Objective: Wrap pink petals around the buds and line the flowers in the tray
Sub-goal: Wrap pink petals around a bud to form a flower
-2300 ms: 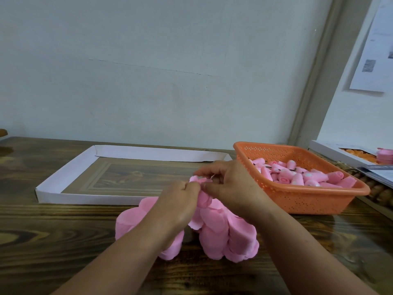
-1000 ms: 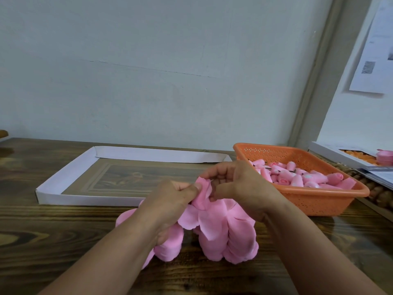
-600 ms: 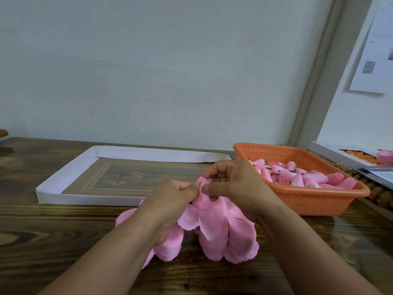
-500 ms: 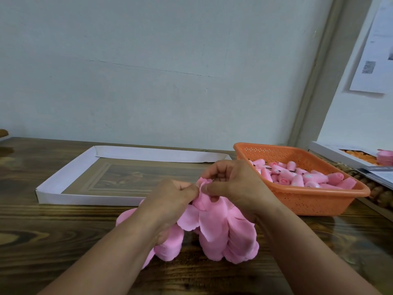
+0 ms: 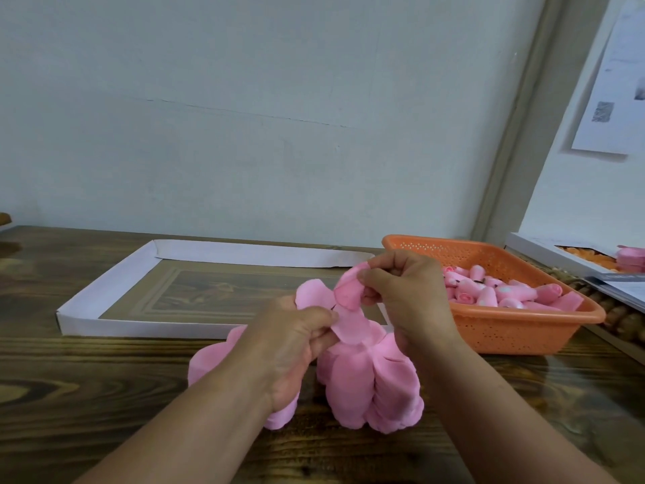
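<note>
Nearest on the bench (image 5: 87, 396) sits the pile of petals (image 5: 370, 386), handy for grabbing. Just above it, left hand (image 5: 289, 344) pinches a petal base steady while right hand (image 5: 405, 291) curls fingers around the bud (image 5: 349, 291), probably wrapping. Further back: tray (image 5: 104, 323) left, with no flowers in it, basket (image 5: 523, 330) of buds right.
</note>
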A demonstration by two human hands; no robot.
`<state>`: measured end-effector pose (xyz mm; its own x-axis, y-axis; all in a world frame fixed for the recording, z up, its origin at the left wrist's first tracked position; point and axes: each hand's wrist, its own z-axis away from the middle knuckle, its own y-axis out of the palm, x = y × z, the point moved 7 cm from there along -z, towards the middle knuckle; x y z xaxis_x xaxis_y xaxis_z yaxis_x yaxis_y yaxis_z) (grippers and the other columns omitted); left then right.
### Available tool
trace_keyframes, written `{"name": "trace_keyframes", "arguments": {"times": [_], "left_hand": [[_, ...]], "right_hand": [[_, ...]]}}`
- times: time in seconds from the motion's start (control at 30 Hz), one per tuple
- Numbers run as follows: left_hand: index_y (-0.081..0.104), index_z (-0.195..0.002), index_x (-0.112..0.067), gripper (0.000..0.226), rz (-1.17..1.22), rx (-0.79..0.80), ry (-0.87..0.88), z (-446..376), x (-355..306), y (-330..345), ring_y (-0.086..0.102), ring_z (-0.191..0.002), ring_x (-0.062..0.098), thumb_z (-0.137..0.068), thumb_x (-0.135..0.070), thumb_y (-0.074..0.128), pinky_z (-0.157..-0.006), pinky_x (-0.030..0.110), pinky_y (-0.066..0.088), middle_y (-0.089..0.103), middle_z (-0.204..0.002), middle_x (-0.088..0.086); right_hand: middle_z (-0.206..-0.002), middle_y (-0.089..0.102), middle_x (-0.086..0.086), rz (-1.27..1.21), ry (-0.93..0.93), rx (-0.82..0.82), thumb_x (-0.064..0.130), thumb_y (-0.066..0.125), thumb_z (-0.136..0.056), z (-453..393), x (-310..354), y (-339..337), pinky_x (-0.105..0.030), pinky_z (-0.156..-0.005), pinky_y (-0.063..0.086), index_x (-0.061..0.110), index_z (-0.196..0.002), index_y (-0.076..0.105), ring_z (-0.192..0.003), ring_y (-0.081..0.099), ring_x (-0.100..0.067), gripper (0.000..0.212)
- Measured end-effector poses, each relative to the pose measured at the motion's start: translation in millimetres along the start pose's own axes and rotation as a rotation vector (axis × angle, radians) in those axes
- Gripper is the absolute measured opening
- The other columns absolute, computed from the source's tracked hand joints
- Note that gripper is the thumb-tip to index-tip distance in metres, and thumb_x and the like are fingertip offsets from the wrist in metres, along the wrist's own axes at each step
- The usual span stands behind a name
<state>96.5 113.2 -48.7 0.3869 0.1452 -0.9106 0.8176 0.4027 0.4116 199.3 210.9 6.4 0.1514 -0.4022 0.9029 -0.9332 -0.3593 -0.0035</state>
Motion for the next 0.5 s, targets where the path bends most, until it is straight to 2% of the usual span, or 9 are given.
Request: {"name": "trace_keyframes", "arguments": {"times": [0.07,0.13,0.23,0.33,0.43,0.5], "left_hand": [[0.066,-0.088,-0.001,0.021,-0.071,-0.063,0.029,2.9,-2.0,-1.3,0.073,-0.074,0.018,-0.095,0.003,0.047,-0.058,0.021,0.057,0.075,-0.082,0.012],[0.063,-0.088,-0.005,0.021,-0.092,-0.116,0.039,4.2,-4.1,-4.0,0.073,-0.067,0.016,-0.099,-0.006,0.045,-0.052,0.020,0.055,0.075,-0.074,0.008],[0.059,-0.095,0.000,0.018,-0.084,-0.181,0.045,4.5,-7.5,-9.0,0.070,-0.054,0.016,-0.100,-0.008,0.044,-0.045,0.021,0.052,0.072,-0.063,0.008],[0.060,-0.090,0.002,0.021,-0.085,-0.194,0.024,5.9,-8.5,-9.6,0.069,-0.052,0.019,-0.098,-0.007,0.043,-0.042,0.021,0.051,0.071,-0.064,0.014],[0.064,-0.090,0.000,0.026,-0.146,-0.201,0.045,6.8,-9.3,-9.6,0.071,-0.058,0.021,-0.099,-0.012,0.044,-0.045,0.022,0.053,0.073,-0.070,0.013],[0.065,-0.085,-0.005,0.027,-0.178,-0.223,0.081,7.6,-11.8,-9.5,0.071,-0.057,0.018,-0.099,-0.013,0.045,-0.045,0.021,0.053,0.073,-0.067,0.009]], "right_hand": [[-0.044,0.057,0.004,0.037,-0.003,0.003,-0.016,0.058,-0.074,1.5,-1.5,2.8,-0.019,-0.043,0.044,0.011,-0.058,0.061,-0.040,0.051,-0.008,0.032],[-0.048,0.058,0.002,0.087,-0.004,0.048,-0.014,0.059,-0.074,3.8,-1.2,8.4,-0.020,-0.045,0.043,0.013,-0.059,0.061,-0.041,0.052,-0.008,0.031],[-0.052,0.060,0.003,0.174,-0.062,0.139,-0.013,0.059,-0.074,7.5,6.6,16.1,-0.025,-0.049,0.045,0.019,-0.060,0.060,-0.045,0.054,-0.009,0.035],[-0.054,0.057,0.001,0.276,-0.142,0.265,-0.012,0.059,-0.075,13.6,15.0,27.1,-0.031,-0.056,0.044,0.023,-0.060,0.057,-0.053,0.051,-0.015,0.038],[-0.048,0.051,0.014,0.354,-0.181,0.323,-0.009,0.060,-0.076,18.8,18.4,34.2,-0.016,-0.051,0.038,0.027,-0.061,0.056,-0.048,0.043,-0.002,0.038],[-0.046,0.050,0.015,0.349,-0.182,0.269,-0.009,0.059,-0.075,17.0,19.1,30.0,-0.010,-0.051,0.037,0.026,-0.060,0.055,-0.048,0.044,-0.005,0.038]]}}
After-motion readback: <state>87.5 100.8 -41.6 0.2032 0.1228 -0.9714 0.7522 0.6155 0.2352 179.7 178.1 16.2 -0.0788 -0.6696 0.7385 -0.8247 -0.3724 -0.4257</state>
